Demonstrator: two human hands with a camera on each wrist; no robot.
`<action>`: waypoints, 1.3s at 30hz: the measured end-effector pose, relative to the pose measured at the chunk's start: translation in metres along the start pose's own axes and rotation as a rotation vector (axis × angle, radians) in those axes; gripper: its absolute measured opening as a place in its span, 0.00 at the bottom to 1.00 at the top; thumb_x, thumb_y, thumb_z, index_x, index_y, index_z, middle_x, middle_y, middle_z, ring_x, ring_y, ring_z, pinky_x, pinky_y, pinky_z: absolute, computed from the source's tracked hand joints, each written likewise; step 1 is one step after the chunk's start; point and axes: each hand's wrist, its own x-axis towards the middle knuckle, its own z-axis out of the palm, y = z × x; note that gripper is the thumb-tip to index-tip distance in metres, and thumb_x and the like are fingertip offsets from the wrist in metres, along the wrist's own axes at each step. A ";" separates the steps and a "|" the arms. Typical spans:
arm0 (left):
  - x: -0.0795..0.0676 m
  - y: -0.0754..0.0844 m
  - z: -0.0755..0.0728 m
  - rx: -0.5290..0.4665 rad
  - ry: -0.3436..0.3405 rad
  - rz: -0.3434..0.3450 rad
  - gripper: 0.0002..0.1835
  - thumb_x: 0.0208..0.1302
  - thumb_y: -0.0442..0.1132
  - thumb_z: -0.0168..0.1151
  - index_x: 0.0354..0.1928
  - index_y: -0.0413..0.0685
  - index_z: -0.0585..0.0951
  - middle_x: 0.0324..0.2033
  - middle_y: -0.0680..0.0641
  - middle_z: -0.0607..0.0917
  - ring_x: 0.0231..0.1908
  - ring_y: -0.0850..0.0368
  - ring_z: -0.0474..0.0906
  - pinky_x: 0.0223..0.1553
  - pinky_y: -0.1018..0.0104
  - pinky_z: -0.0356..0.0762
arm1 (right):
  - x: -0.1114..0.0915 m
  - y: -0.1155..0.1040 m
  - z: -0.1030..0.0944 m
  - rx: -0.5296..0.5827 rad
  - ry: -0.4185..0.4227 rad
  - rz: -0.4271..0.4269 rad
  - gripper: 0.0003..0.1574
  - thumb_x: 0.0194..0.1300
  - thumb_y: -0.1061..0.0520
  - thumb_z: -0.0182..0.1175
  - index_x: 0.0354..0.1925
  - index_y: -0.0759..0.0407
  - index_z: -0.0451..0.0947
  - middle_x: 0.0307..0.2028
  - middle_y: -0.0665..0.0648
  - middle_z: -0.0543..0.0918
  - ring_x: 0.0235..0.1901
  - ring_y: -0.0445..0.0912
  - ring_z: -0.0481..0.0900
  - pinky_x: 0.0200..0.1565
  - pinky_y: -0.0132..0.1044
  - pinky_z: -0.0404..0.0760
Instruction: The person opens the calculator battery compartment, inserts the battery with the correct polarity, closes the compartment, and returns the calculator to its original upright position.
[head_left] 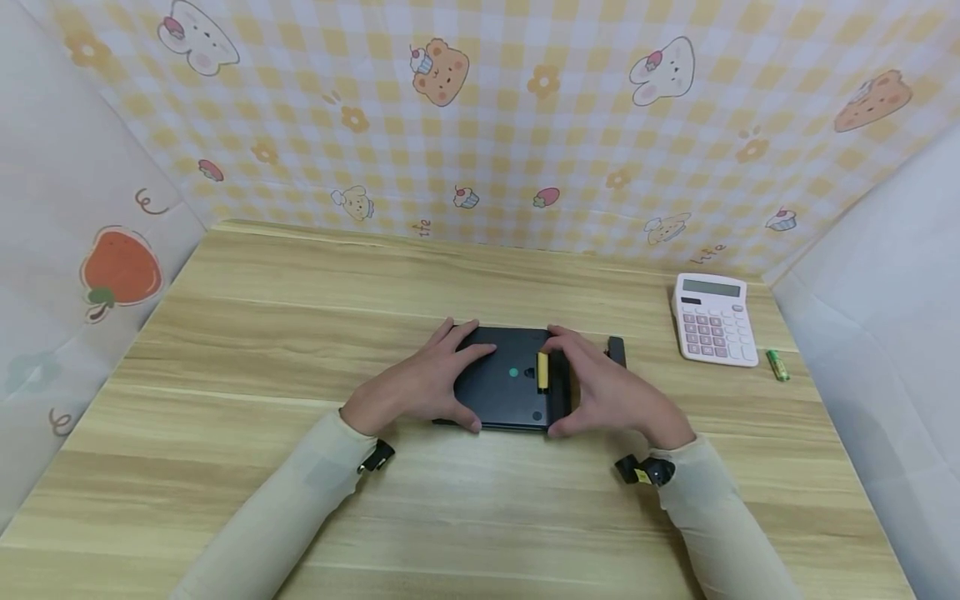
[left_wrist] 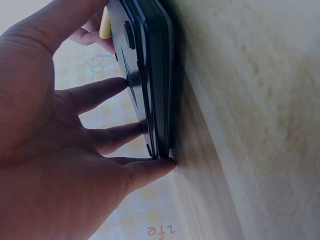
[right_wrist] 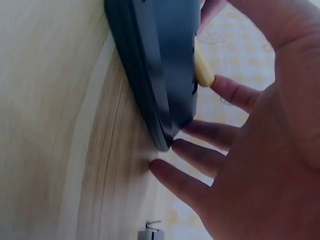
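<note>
A flat black device (head_left: 498, 392) lies back side up on the wooden table. Its back has a narrow slot holding a yellow battery (head_left: 543, 372). At the device's left end, my left hand (head_left: 427, 383) grips across it, thumb at the near edge and fingers at the far edge. My right hand (head_left: 600, 387) spans the right end, with the thumb by the near edge and other fingers near the far edge. In the right wrist view, its index fingertip touches the end of the yellow battery (right_wrist: 203, 62).
A small black piece (head_left: 617, 351) lies just beyond my right hand. Farther right are a pale pink calculator (head_left: 712, 321) and a green battery (head_left: 777, 365). A yellow-checked cloth (head_left: 495, 150) hangs behind the table (head_left: 315, 283), with white cloth at both sides.
</note>
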 end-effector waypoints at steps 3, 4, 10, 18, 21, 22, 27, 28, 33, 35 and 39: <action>0.000 0.000 0.000 -0.002 -0.002 -0.003 0.60 0.56 0.57 0.88 0.86 0.54 0.66 0.89 0.40 0.46 0.86 0.31 0.33 0.79 0.33 0.56 | 0.000 0.000 0.001 -0.015 0.003 -0.010 0.68 0.47 0.46 0.90 0.77 0.56 0.63 0.87 0.67 0.50 0.83 0.67 0.53 0.76 0.68 0.63; 0.000 0.000 0.000 -0.003 -0.002 -0.003 0.60 0.56 0.57 0.88 0.86 0.54 0.66 0.89 0.40 0.46 0.86 0.31 0.33 0.79 0.33 0.56 | 0.000 0.000 0.002 -0.021 0.004 -0.014 0.67 0.47 0.46 0.90 0.77 0.57 0.63 0.87 0.67 0.50 0.83 0.68 0.53 0.76 0.68 0.63; -0.001 0.001 0.000 -0.006 0.000 -0.002 0.60 0.56 0.57 0.88 0.86 0.54 0.66 0.89 0.41 0.46 0.86 0.31 0.32 0.80 0.34 0.55 | -0.001 -0.001 0.003 -0.041 0.014 -0.032 0.63 0.48 0.46 0.89 0.74 0.58 0.66 0.87 0.67 0.50 0.83 0.67 0.53 0.76 0.68 0.63; -0.001 0.001 -0.001 -0.007 -0.004 -0.003 0.59 0.56 0.57 0.88 0.86 0.54 0.66 0.89 0.41 0.46 0.86 0.32 0.32 0.80 0.34 0.56 | 0.000 -0.001 0.003 -0.054 0.020 -0.045 0.60 0.48 0.46 0.88 0.72 0.60 0.70 0.87 0.66 0.51 0.83 0.66 0.54 0.76 0.67 0.64; -0.001 0.001 -0.001 -0.009 -0.006 -0.005 0.59 0.56 0.57 0.88 0.86 0.54 0.66 0.89 0.42 0.46 0.86 0.32 0.32 0.79 0.34 0.56 | 0.000 -0.001 0.002 -0.056 0.019 -0.049 0.59 0.48 0.46 0.88 0.71 0.60 0.70 0.86 0.66 0.51 0.83 0.66 0.54 0.76 0.67 0.64; -0.001 0.001 0.000 -0.010 -0.006 -0.005 0.59 0.56 0.57 0.88 0.86 0.54 0.66 0.89 0.42 0.46 0.86 0.31 0.32 0.79 0.34 0.56 | 0.000 -0.001 0.002 -0.058 0.019 -0.050 0.59 0.48 0.46 0.88 0.71 0.60 0.71 0.86 0.65 0.51 0.83 0.66 0.54 0.76 0.67 0.64; -0.001 0.001 0.000 -0.009 -0.008 -0.005 0.59 0.56 0.57 0.88 0.86 0.54 0.66 0.89 0.41 0.46 0.86 0.31 0.32 0.80 0.33 0.55 | 0.000 -0.002 0.002 -0.066 0.018 -0.050 0.56 0.48 0.46 0.88 0.70 0.58 0.72 0.86 0.65 0.52 0.83 0.66 0.55 0.76 0.67 0.65; -0.001 0.001 0.000 -0.008 -0.009 -0.007 0.59 0.56 0.57 0.88 0.86 0.54 0.66 0.89 0.41 0.46 0.86 0.31 0.32 0.80 0.33 0.55 | 0.000 -0.002 0.002 -0.067 0.018 -0.049 0.56 0.48 0.45 0.88 0.69 0.58 0.72 0.86 0.65 0.52 0.83 0.66 0.55 0.76 0.67 0.65; 0.000 0.001 -0.001 -0.010 -0.015 -0.013 0.59 0.56 0.56 0.88 0.86 0.55 0.66 0.89 0.41 0.45 0.86 0.31 0.31 0.79 0.33 0.55 | -0.001 -0.002 0.002 -0.072 0.018 -0.052 0.55 0.48 0.45 0.88 0.68 0.58 0.73 0.86 0.66 0.53 0.83 0.66 0.56 0.75 0.67 0.66; 0.000 0.001 0.000 -0.012 -0.016 -0.013 0.59 0.56 0.56 0.88 0.86 0.54 0.66 0.89 0.41 0.45 0.86 0.31 0.31 0.79 0.33 0.55 | -0.001 -0.002 0.001 -0.072 0.020 -0.054 0.54 0.48 0.45 0.88 0.68 0.58 0.74 0.86 0.66 0.53 0.83 0.66 0.56 0.75 0.66 0.66; 0.000 0.001 0.000 -0.015 -0.017 -0.013 0.59 0.56 0.56 0.88 0.86 0.54 0.66 0.89 0.41 0.45 0.86 0.31 0.31 0.79 0.33 0.55 | -0.002 -0.002 0.001 -0.072 0.021 -0.059 0.54 0.49 0.45 0.88 0.68 0.59 0.75 0.86 0.65 0.53 0.82 0.66 0.57 0.75 0.66 0.67</action>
